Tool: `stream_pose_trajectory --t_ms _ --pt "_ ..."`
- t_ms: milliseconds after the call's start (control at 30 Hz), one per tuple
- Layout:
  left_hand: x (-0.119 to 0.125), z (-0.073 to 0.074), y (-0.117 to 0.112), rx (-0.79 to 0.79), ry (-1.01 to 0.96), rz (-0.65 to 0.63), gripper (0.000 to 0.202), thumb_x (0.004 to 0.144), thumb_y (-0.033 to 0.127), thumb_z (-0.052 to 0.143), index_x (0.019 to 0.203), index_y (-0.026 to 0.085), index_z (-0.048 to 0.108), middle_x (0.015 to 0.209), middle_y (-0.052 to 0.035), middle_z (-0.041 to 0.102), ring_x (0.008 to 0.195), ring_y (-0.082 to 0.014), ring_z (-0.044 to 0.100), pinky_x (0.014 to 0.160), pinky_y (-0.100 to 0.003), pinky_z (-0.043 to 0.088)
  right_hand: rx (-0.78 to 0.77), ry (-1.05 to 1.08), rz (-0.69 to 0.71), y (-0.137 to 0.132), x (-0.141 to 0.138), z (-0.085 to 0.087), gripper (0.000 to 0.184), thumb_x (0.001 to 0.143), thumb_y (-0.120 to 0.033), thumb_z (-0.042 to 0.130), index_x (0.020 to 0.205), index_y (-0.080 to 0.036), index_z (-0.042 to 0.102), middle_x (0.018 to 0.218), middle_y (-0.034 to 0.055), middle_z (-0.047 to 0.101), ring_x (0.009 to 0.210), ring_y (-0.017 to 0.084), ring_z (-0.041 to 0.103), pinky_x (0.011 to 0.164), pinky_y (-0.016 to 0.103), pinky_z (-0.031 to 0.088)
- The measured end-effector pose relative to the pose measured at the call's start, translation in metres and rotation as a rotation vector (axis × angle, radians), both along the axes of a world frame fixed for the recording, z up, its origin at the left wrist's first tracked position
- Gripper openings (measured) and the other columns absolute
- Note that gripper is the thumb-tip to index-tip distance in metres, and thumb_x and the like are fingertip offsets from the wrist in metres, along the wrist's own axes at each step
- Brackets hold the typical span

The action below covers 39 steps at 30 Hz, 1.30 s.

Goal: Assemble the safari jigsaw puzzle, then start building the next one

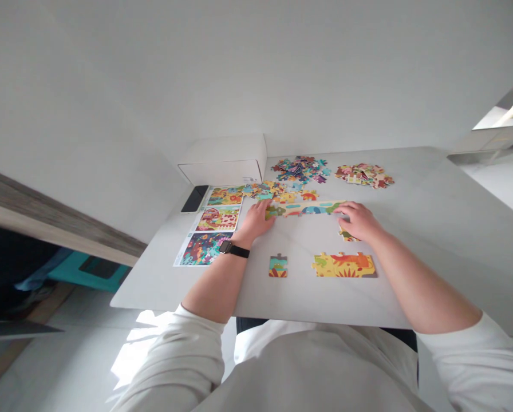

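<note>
A joined strip of jigsaw puzzle pieces (310,209) lies across the table between my hands. My left hand (259,221) grips its left end, fingers at the far side and thumb at the near side. On the right end, my right hand (356,220) has its fingers closed over the corner. Beneath that hand a puzzle piece (348,235) shows in part. Nearer to me lie a single piece with a green animal (278,266) and a joined yellow section with an orange animal (346,266). A few loose yellow pieces (287,197) sit just beyond the strip.
Piles of dark multicoloured pieces (302,169), pink-red pieces (364,175) and yellow pieces (263,190) are at the back of the table (153,286). A white box (222,163), a phone (195,198) and a picture sheet (188,246) stand or lie left. The wall (325,86) borders the far edge.
</note>
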<state>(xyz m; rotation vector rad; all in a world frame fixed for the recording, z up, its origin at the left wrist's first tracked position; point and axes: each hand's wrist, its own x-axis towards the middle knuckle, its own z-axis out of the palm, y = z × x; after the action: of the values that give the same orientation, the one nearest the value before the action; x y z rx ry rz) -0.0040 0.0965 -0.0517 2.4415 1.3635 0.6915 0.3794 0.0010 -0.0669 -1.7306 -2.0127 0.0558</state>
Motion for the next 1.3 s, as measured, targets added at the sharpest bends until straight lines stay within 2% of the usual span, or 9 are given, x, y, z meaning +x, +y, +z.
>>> stream_pose_trajectory --t_ms 233,300,400,467,533,633,733,1167,1300 --pt "-0.003 0.009 -0.007 -0.052 -0.132 0.021 0.074 0.081 0.019 0.086 0.150 0.021 0.060 0.140 -0.0143 0.062 0.122 -0.0289 0.067 0.113 -0.044 0.055 0.001 -0.006 0.001 0.000 0.001 -0.002 0.031 0.093 -0.027 0.068 0.119 -0.029 0.083 0.133 0.0089 0.077 0.125 0.034 0.069 0.115 0.054 0.054" --pt "-0.004 0.014 -0.008 -0.075 -0.163 0.029 0.070 0.078 0.017 0.087 0.145 0.021 0.066 0.135 -0.0128 0.063 0.117 -0.0272 0.068 0.110 -0.042 0.056 -0.004 -0.009 0.006 0.000 0.001 -0.002 0.031 0.093 -0.027 0.068 0.120 -0.028 0.083 0.134 0.0096 0.076 0.125 0.034 0.069 0.115 0.054 0.053" --pt "-0.008 0.020 -0.007 -0.147 -0.230 0.065 0.046 0.079 0.017 0.086 0.124 0.021 0.078 0.113 -0.0079 0.067 0.100 -0.0231 0.068 0.101 -0.040 0.057 -0.006 -0.019 0.010 0.001 0.002 -0.003 0.031 0.093 -0.027 0.068 0.121 -0.027 0.082 0.135 0.0101 0.076 0.126 0.033 0.069 0.116 0.053 0.053" --pt "-0.012 0.023 -0.005 -0.243 -0.337 0.107 0.028 0.082 0.021 0.083 0.109 0.020 0.080 0.097 -0.0042 0.067 0.086 -0.0188 0.065 0.090 -0.037 0.057 -0.001 -0.023 0.017 0.002 0.003 -0.003 0.031 0.093 -0.028 0.068 0.122 -0.027 0.082 0.135 0.0101 0.076 0.126 0.033 0.069 0.116 0.053 0.052" --pt "-0.016 0.025 -0.004 -0.356 -0.515 0.145 0.020 0.083 0.027 0.082 0.100 0.019 0.077 0.088 -0.0015 0.067 0.076 -0.0149 0.061 0.079 -0.032 0.056 0.008 -0.023 0.028 0.002 0.004 -0.004 0.032 0.093 -0.027 0.068 0.122 -0.027 0.081 0.134 0.0100 0.076 0.126 0.033 0.069 0.116 0.053 0.052" --pt "-0.018 0.028 -0.004 -0.514 -0.782 0.152 0.029 0.078 0.035 0.088 0.095 0.019 0.072 0.084 0.0008 0.065 0.073 -0.0118 0.059 0.071 -0.026 0.053 0.012 -0.023 0.045 0.003 0.006 -0.005 0.031 0.093 -0.028 0.067 0.121 -0.028 0.082 0.133 0.0098 0.076 0.125 0.033 0.069 0.115 0.053 0.053" --pt "-0.016 0.031 -0.006 -0.623 -0.898 0.124 0.038 0.071 0.038 0.094 0.092 0.020 0.068 0.080 0.0025 0.062 0.071 -0.0106 0.059 0.069 -0.024 0.052 0.011 -0.019 0.047 0.003 0.006 -0.005 0.032 0.093 -0.029 0.067 0.121 -0.028 0.082 0.133 0.0102 0.076 0.125 0.034 0.070 0.115 0.054 0.053" --pt "-0.017 0.037 -0.011 -0.682 -0.936 0.052 0.047 0.070 0.044 0.098 0.093 0.020 0.066 0.084 0.0029 0.064 0.072 -0.0099 0.061 0.067 -0.024 0.055 0.017 -0.035 0.036 0.004 0.007 -0.008 0.033 0.095 -0.030 0.064 0.123 -0.027 0.081 0.136 0.0108 0.075 0.127 0.035 0.069 0.116 0.056 0.052" --pt "-0.016 0.036 -0.011 -0.705 -0.949 0.045 0.048 0.071 0.042 0.099 0.094 0.019 0.063 0.085 0.0024 0.067 0.076 -0.0111 0.066 0.075 -0.027 0.060 0.013 -0.034 0.036 0.004 0.008 -0.009 0.033 0.095 -0.029 0.064 0.123 -0.027 0.081 0.136 0.0102 0.076 0.126 0.034 0.069 0.115 0.056 0.053"
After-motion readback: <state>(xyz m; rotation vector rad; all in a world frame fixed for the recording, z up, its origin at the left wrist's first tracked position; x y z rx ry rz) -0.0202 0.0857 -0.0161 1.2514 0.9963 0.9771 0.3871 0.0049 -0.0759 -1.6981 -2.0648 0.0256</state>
